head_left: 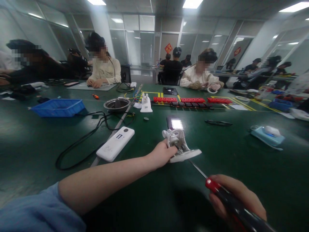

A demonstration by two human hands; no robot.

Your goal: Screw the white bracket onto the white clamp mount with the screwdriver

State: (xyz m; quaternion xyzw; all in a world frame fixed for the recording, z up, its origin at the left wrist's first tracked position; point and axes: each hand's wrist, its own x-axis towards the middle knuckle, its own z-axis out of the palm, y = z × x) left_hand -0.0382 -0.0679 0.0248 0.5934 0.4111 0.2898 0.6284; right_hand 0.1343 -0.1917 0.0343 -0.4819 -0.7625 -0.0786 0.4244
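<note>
My left hand [161, 156] is closed around a white plastic housing [185, 156] with a curved base and an open shell. Inside the shell, metal-looking parts show, too small to name. A screwdriver [231, 200] with a red and black handle lies in my right hand [251, 195], fingers wrapped round it. Its thin shaft points up and left to the housing's base; whether the tip touches cannot be made out. Just behind the housing lies a dark phone-like device [171, 120] with a blurred bright screen.
A white power bank [116, 144] marked 17 and a looped black cable [79, 162] lie left. Farther back are a blue tray [59, 108], a metal bowl [117, 104], another white part [146, 104] and red trays [193, 100]. Tweezers [218, 122] rest right. Other people sit opposite.
</note>
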